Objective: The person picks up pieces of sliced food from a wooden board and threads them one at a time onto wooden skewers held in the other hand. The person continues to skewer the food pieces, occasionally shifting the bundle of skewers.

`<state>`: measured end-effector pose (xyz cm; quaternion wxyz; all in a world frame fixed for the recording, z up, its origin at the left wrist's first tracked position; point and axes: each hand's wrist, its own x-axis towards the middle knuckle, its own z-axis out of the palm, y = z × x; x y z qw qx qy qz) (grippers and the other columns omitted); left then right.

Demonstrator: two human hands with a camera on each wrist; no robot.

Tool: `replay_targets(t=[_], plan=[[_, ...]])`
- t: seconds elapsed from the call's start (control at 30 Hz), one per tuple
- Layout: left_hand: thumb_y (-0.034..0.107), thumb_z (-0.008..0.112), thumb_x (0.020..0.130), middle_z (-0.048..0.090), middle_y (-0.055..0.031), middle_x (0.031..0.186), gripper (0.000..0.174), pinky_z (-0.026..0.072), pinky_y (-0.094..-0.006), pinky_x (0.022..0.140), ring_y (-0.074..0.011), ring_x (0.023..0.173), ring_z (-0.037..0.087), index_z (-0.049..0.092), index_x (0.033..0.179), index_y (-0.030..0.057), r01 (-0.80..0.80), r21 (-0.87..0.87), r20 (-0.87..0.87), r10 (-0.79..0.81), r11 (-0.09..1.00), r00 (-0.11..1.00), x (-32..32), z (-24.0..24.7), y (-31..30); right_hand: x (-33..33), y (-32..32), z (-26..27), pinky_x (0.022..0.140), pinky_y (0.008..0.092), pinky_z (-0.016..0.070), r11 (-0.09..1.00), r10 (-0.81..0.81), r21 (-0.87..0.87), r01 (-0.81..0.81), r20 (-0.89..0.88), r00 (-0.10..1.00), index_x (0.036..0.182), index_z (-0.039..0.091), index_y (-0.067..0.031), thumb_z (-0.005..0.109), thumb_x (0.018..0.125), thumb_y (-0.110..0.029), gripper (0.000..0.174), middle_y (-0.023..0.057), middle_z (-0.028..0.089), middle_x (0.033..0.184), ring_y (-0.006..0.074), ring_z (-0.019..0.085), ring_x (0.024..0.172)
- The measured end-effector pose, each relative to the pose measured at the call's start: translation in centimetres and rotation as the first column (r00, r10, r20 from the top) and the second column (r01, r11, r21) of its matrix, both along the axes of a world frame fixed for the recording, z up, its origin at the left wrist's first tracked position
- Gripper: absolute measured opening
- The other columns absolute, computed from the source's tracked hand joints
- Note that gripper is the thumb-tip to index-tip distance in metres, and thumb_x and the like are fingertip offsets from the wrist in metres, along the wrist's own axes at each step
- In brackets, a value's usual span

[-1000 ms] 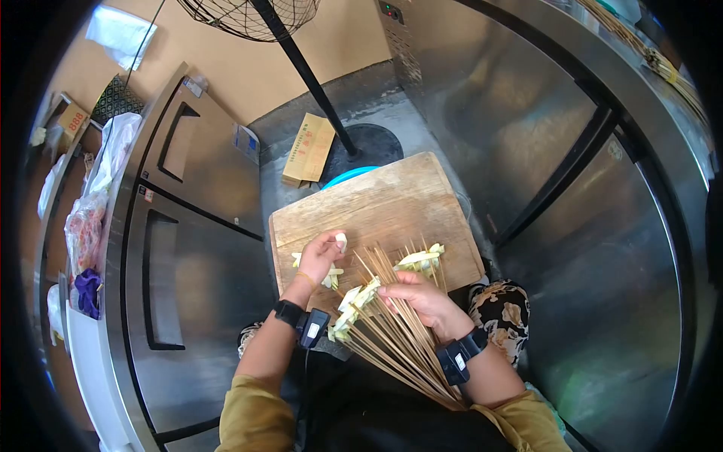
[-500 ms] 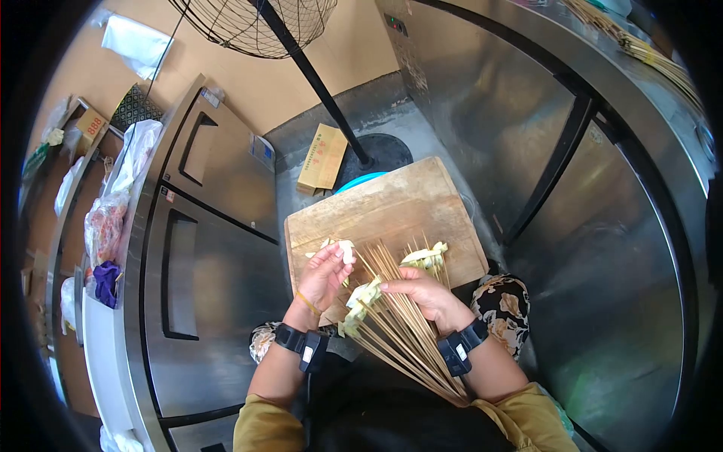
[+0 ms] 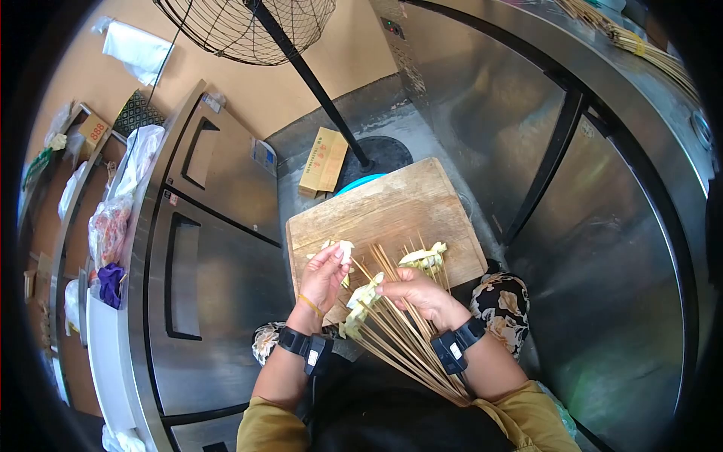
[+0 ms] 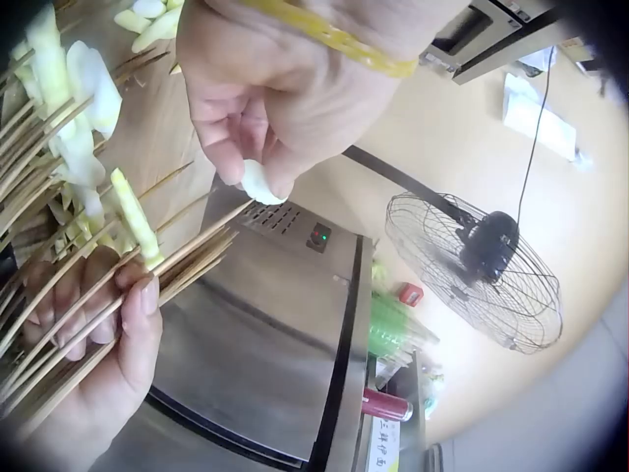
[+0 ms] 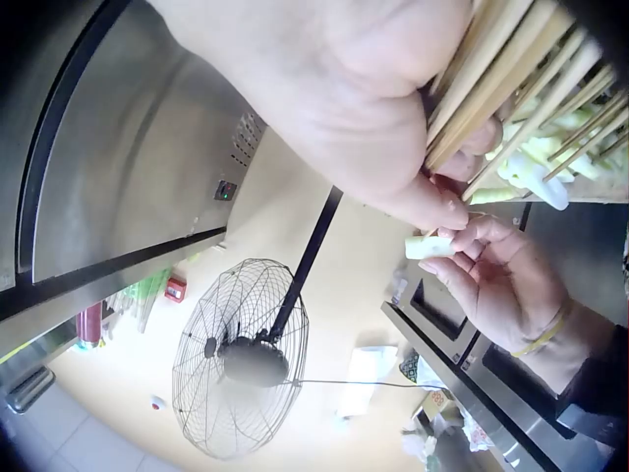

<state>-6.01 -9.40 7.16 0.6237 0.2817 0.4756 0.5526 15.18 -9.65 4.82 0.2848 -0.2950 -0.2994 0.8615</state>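
Pale vegetable slice (image 3: pixel 346 251), pinched by the left hand (image 3: pixel 324 279), beside bamboo skewers (image 3: pixel 440 377) gripped by the right hand (image 3: pixel 423 294), toward the cutting board's (image 3: pixel 384 207) near edge.

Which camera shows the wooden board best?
The head view: it looks down on most of the wooden board, though the left hand, right hand and skewers hide some. The left wrist view shows just a patch, upper left. The right wrist view shows, at most, a sliver at its right edge.
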Motion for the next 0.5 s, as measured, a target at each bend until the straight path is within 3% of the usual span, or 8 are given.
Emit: replay_targets(t=[0.17,0.27,0.37,0.5], plan=[[0.007,0.060,0.085,0.063,-0.0073,0.097,0.023,0.0491,-0.0224,0.068,-0.0120,0.078,0.059,0.059,0.108,0.0014,-0.021,-0.006,-0.089,0.020,1.000,0.996,0.4,0.3,-0.2,0.0,-0.1,0.5,0.043,0.0171,0.0315,1.000,-0.011,0.021,0.011,0.012,1.000,0.078,0.059,-0.0071,0.069,0.078,-0.013,0.012,-0.0046,0.052,0.059,0.0029,0.042,0.047],[0.006,0.062,0.084,0.064,-0.0067,0.097,0.023,0.0482,-0.0226,0.069,-0.0106,0.077,0.059,0.061,0.106,0.0009,0.002,0.064,-0.229,0.013,0.998,0.973,0.3,0.5,-0.3,0.0,-0.1,0.3,0.042,0.0173,0.0315,0.999,-0.016,0.030,0.016,0.009,1.000,0.078,0.059,-0.0069,0.069,0.077,-0.013,0.012,-0.0045,0.052,0.059,0.0027,0.042,0.046],[0.005,0.064,0.082,0.065,-0.0061,0.097,0.022,0.0475,-0.0222,0.070,-0.0093,0.078,0.059,0.063,0.104,0.0015,0.079,0.092,-0.464,-0.027,0.993,0.886,1.1,1.8,-0.7,-0.2,-0.2,-0.1,0.042,0.0173,0.0315,1.000,-0.013,0.025,0.013,-0.002,1.000,0.078,0.059,-0.0070,0.069,0.077,-0.013,0.012,-0.0044,0.052,0.059,0.0027,0.042,0.046],[0.005,0.065,0.081,0.066,-0.0047,0.096,0.022,0.0478,-0.0227,0.071,-0.0093,0.080,0.059,0.064,0.103,0.0014,0.167,0.131,-0.604,-0.055,0.977,0.795,1.1,2.5,-0.9,-0.2,-0.3,0.0,0.041,0.0168,0.0317,1.000,-0.004,0.026,0.005,-0.020,1.000,0.079,0.059,-0.0071,0.068,0.078,-0.011,0.010,-0.0041,0.052,0.059,0.0030,0.043,0.046]])
